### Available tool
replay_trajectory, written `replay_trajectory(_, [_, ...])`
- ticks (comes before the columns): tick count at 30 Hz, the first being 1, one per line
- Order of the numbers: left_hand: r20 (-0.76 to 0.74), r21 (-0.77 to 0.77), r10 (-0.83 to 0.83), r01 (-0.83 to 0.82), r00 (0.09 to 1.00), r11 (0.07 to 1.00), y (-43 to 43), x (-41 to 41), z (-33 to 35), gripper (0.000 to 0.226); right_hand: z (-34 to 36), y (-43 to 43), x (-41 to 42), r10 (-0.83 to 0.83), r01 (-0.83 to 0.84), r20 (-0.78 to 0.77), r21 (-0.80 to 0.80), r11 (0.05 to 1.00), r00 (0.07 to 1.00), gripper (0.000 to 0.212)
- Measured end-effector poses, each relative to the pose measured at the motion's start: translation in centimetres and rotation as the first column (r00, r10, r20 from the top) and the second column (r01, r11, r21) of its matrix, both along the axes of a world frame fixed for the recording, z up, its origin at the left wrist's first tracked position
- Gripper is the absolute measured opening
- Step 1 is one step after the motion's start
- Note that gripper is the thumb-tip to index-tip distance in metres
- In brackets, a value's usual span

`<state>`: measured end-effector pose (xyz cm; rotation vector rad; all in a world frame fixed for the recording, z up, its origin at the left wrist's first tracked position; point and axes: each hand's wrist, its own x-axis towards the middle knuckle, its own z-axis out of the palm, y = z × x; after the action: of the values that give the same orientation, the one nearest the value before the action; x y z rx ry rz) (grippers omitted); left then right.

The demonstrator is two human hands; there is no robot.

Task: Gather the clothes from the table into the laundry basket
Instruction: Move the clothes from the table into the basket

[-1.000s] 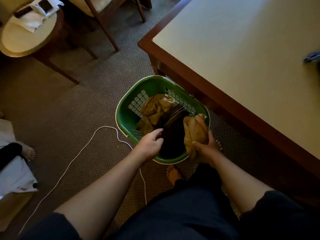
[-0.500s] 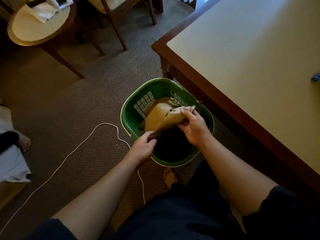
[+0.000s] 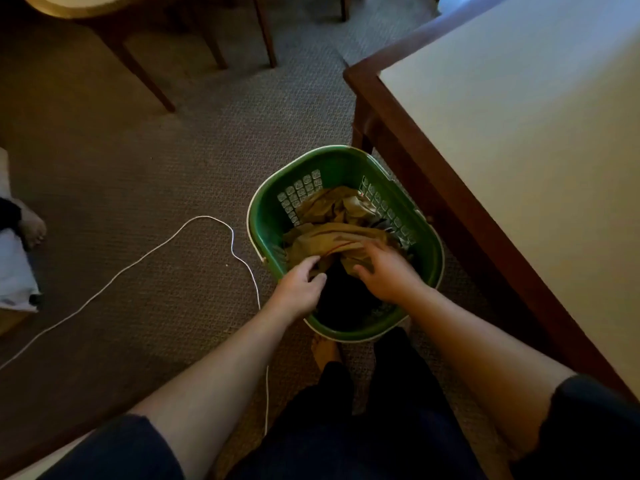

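A green laundry basket (image 3: pixel 266 220) stands on the carpet beside the table's corner. Inside it lies a crumpled tan garment (image 3: pixel 329 216) over a dark garment (image 3: pixel 343 299). My left hand (image 3: pixel 299 287) is at the basket's near left rim, its fingers pinching the tan garment's near edge. My right hand (image 3: pixel 386 268) rests palm down on the tan garment inside the basket, fingers spread over the cloth. The large table (image 3: pixel 519 140) with a pale top and dark wooden edge fills the right side; no clothes show on its visible part.
A white cord (image 3: pixel 194 230) snakes over the carpet left of the basket. Chair legs (image 3: pixel 266 39) and a small round table (image 3: pixel 79 1) stand at the back left. Another person's bare foot (image 3: pixel 31 226) and white cloth lie at the far left. My own feet are just behind the basket.
My right hand has lowered the tan garment from above the basket down into it and now lies flat on it. The view has shifted left and down, hiding the table's far right.
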<state>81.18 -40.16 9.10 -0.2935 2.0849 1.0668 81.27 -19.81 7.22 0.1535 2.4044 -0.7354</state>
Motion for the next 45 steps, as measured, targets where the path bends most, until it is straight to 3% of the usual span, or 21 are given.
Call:
replay_trajectory(4, [-0.07,-0.075,-0.051,0.046,0.996,0.996,2.1,-3.1,-5.0,0.062,-4.7,0.7,-4.4,0.358,-0.355,0.018,0.196,0.914,0.933,0.057])
replay_trajectory(8, [-0.238,-0.198,0.009,-0.058,0.971,0.978,4.1,-6.3,-12.2,0.063,-10.6,1.8,-10.1,0.635,-0.616,0.109,0.413,0.671,0.765,0.082])
replay_trajectory(11, [-0.095,-0.32,-0.078,0.044,0.992,0.946,4.8,-7.6,-19.6,0.104,-16.9,1.5,-14.3,0.629,-0.65,0.218,0.444,0.617,0.746,0.116])
replay_trajectory(15, [0.029,-0.417,-0.081,0.086,0.996,0.905,5.5,-7.7,-29.5,0.131,-26.5,0.4,-15.3,0.665,-0.66,0.207,0.505,0.556,0.718,0.103])
replay_trajectory(20, [-0.049,-0.535,-0.068,0.031,0.996,0.844,7.3,-7.3,-38.1,0.127,-35.7,-0.3,-14.4,0.671,-0.698,0.272,0.494,0.518,0.69,0.102])
replay_trajectory(29, [0.078,-0.514,0.024,0.02,0.997,0.857,7.8,-10.2,-49.4,0.101,-45.1,-1.2,-15.9,0.655,-0.714,0.327,0.494,0.496,0.681,0.099])
replay_trajectory(33, [0.06,-0.487,0.0,0.029,0.998,0.873,7.0,-10.5,-49.4,0.106,-44.3,-1.2,-16.4,0.665,-0.722,0.321,0.475,0.503,0.674,0.1])
replay_trajectory(41, [-0.131,-0.549,-0.036,-0.042,0.991,0.835,8.3,-4.2,-40.5,0.109,-38.6,0.9,-8.2,0.663,-0.568,0.062,0.579,0.585,0.746,0.093])
replay_trajectory(45, [0.064,-0.457,-0.077,0.098,0.995,0.884,9.6,-0.2,-36.6,0.092,-36.2,1.3,-4.3,0.548,-0.531,0.132,0.507,0.679,0.826,0.102])
